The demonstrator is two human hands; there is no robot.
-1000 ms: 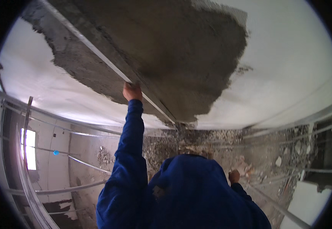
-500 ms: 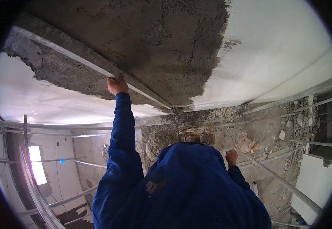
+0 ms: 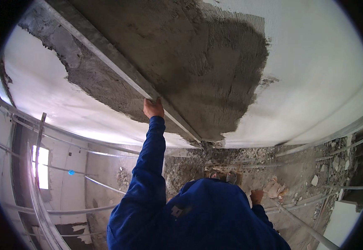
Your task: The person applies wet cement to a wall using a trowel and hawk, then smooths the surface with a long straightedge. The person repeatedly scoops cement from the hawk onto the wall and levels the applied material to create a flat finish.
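My left hand [image 3: 154, 108] is wrapped round the edge of a long grey metal straightedge [image 3: 106, 54], with the arm stretched forward. The straightedge lies slantwise against the wall, across a large patch of wet grey mortar [image 3: 214, 62]. Its lower end comes down close to the foot of the wall; the upper end runs out of view. Rough ridges and smoother areas both show in the mortar, and white wall [image 3: 306, 71] surrounds it. Down by my right side, my right hand [image 3: 256, 196] is curled closed. Nothing shows sticking out of it, and it touches nothing visible.
My shoes [image 3: 231, 177] stand near the wall's foot, among mortar crumbs and rubble [image 3: 315, 180]. A crumpled pinkish-brown bag [image 3: 275, 187] lies to the right. Metal poles [image 3: 308, 227] cross on both sides. A bright window [image 3: 43, 166] is at the left.
The whole view has shifted, so wall and body sit lower in it. The straightedge appears steeper, still in my left hand. More mortar shows at the upper right; my right hand stays low.
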